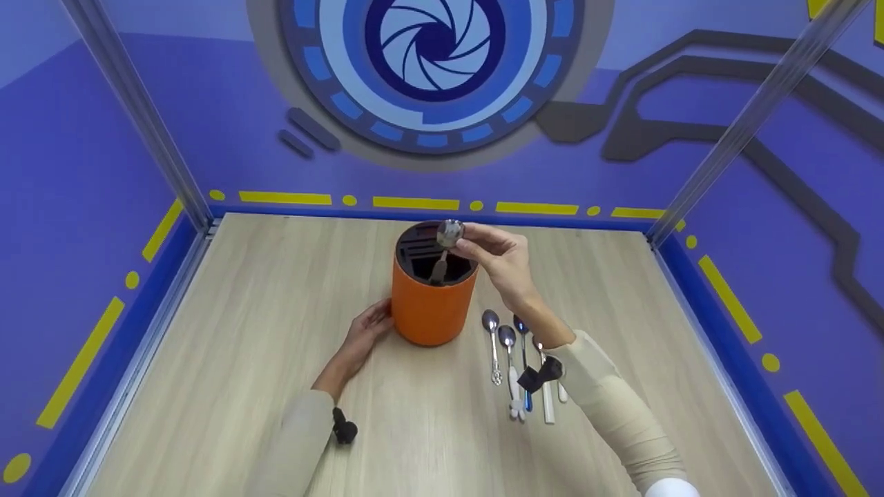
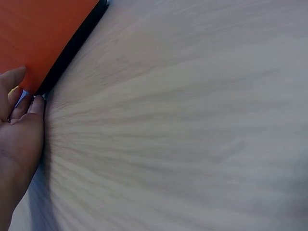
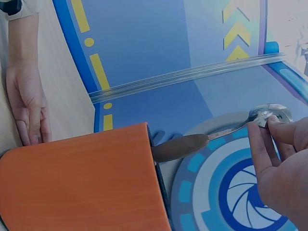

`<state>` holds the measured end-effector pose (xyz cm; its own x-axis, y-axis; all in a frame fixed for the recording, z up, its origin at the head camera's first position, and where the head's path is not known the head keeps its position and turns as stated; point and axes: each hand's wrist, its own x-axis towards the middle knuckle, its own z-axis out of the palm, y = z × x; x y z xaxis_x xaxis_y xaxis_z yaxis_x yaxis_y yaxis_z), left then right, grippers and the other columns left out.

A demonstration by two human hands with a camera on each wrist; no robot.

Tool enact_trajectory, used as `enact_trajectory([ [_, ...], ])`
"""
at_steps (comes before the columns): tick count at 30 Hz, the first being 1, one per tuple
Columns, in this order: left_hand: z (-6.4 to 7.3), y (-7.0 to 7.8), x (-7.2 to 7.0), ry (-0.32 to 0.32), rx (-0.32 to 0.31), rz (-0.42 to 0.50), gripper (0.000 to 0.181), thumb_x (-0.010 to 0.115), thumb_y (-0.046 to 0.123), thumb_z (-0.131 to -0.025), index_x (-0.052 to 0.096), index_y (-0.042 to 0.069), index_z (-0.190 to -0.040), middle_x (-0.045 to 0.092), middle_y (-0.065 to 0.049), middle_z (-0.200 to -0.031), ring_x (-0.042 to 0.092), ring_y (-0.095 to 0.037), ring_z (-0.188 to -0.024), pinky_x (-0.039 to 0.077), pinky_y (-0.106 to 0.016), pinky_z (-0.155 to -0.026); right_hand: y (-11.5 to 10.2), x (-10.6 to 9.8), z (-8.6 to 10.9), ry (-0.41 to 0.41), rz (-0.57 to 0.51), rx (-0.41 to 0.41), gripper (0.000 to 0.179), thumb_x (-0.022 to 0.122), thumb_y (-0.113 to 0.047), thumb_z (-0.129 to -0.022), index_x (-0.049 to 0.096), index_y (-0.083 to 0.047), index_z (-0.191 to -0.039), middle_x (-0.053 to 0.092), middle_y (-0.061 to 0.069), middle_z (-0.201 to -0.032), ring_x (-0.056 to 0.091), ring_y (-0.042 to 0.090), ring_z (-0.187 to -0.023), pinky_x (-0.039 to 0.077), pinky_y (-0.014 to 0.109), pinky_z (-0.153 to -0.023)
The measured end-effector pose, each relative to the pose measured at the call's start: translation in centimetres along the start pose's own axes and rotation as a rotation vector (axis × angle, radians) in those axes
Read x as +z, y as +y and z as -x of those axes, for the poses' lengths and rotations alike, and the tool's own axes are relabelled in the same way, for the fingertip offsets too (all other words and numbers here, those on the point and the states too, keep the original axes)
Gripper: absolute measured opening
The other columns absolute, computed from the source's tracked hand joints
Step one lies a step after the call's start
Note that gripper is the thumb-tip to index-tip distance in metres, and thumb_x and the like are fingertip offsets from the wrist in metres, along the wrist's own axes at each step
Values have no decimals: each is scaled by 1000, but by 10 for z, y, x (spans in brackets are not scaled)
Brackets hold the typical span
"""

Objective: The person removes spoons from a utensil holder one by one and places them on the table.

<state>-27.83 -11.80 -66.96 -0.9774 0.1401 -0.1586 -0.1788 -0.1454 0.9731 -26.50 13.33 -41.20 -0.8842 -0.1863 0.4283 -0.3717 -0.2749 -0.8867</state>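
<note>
An orange utensil holder (image 1: 431,310) with a black slotted top stands upright on the table. Over its opening my right hand (image 1: 503,268) pinches a spoon (image 1: 450,233) by its bowl, between thumb and fingers. The spoon's brown handle (image 3: 182,147) points down, its end at the holder's rim in the right wrist view. Low on the holder's left side, my left hand (image 1: 364,337) rests with relaxed fingers against the wall. In the left wrist view those fingertips (image 2: 36,105) are by the holder's dark base.
Several spoons lie right of the holder: one with an ornate metal handle (image 1: 494,359), one with a white figure-shaped handle (image 1: 514,390), and others partly under my right forearm. Blue printed walls (image 1: 207,124) with metal corner posts (image 1: 138,103) enclose the wooden table (image 1: 276,290).
</note>
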Motion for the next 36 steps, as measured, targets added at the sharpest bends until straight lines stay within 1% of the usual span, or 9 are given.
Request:
enact_trajectory([
  [2, 0, -1, 0, -7, 0, -2, 57, 67, 17, -100, 47, 11, -153, 42, -10, -163, 35, -27, -154, 33, -43, -127, -3, -1, 0, 4, 9, -9, 22, 68, 13, -90, 70, 15, -111, 80, 4, -99, 78, 16, -89, 65, 33, -85],
  [4, 1, 0, 0, -14, -11, 22, 57, 66, 17, -100, 47, 12, -153, 42, -10, -163, 35, -26, -154, 34, -43, -127, -4, -1, 1, 7, 5, -19, 21, 67, 14, -90, 71, 14, -111, 80, 4, -99, 78, 16, -89, 65, 34, -85],
  [9, 2, 0, -1, -38, -6, 63, 56, 63, 13, -102, 44, 9, -154, 40, -14, -163, 35, -28, -153, 35, -45, -126, -9, -2, 5, 11, -21, -39, 23, 67, 15, -89, 76, 2, -106, 80, 3, -98, 78, 15, -88, 65, 34, -83],
  [12, 3, 1, -1, -42, -1, 64, 56, 63, 13, -102, 44, 10, -155, 40, -13, -163, 35, -28, -154, 35, -45, -126, -12, -3, 7, 10, -33, -60, 26, 67, 15, -89, 77, -2, -105, 80, 4, -98, 78, 16, -88, 65, 34, -83],
  [15, 2, 2, -1, -43, 2, 61, 57, 63, 14, -102, 44, 10, -155, 39, -13, -164, 34, -28, -154, 34, -45, -126, -16, -5, 8, 13, -30, -76, 26, 67, 15, -89, 77, -2, -105, 81, 5, -98, 78, 16, -88, 65, 34, -83],
  [24, 2, 3, 0, -19, -14, 22, 56, 65, 15, -101, 46, 12, -154, 41, -11, -163, 35, -28, -154, 34, -44, -126, -27, -15, 11, 17, -7, -101, 28, 67, 13, -90, 77, -8, -106, 80, 6, -101, 78, 17, -90, 65, 37, -84],
  [28, 2, 2, 1, -17, -11, 19, 57, 65, 16, -101, 46, 12, -154, 41, -12, -163, 35, -28, -154, 34, -44, -126, -33, -21, 13, 29, 6, -112, 27, 67, 12, -91, 77, -7, -107, 80, 6, -102, 78, 18, -90, 65, 38, -85],
  [34, 2, 1, 1, -7, -7, 18, 57, 64, 15, -101, 45, 9, -154, 41, -13, -163, 35, -29, -154, 34, -44, -127, -38, -31, 19, 67, 35, -91, 25, 67, 13, -90, 76, 0, -109, 80, 6, -100, 78, 18, -90, 65, 38, -83],
  [36, 1, 1, 1, -11, -8, 26, 57, 65, 15, -101, 45, 9, -154, 40, -14, -163, 34, -29, -154, 33, -44, -127, -39, -35, 22, 78, 53, -88, 25, 68, 13, -90, 76, 0, -110, 80, 5, -100, 78, 17, -90, 65, 37, -82],
])
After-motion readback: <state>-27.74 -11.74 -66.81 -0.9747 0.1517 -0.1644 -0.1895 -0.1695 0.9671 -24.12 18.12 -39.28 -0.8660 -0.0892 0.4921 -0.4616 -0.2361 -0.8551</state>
